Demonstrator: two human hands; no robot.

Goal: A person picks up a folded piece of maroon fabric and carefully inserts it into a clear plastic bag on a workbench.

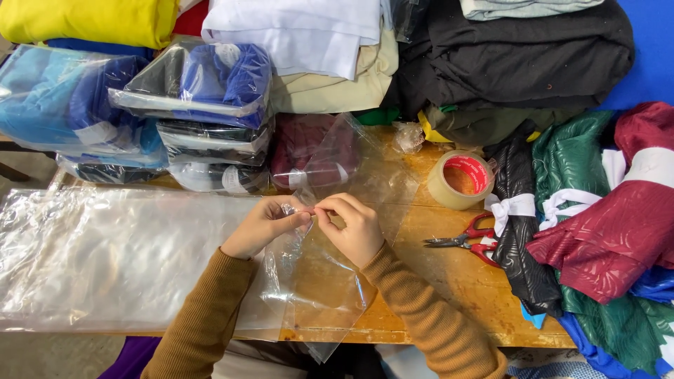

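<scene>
Clear plastic bag (pixel 319 281), pinched between left hand (pixel 263 226), right hand (pixel 354 228)

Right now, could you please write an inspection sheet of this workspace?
Surface: wooden table, worn, mostly covered.
Job's things: clear bag pinched at its top edge by both hands; flat stack of clear bags at left.
Clutter: tape roll, red scissors lying closed, packed fabric bundles, loose folded fabrics at right.
Grippers: left hand and right hand meet fingertip to fingertip on the bag edge.
Cables: nothing seen.
Surroundings: more fabric piles behind; no other person seen.
</scene>
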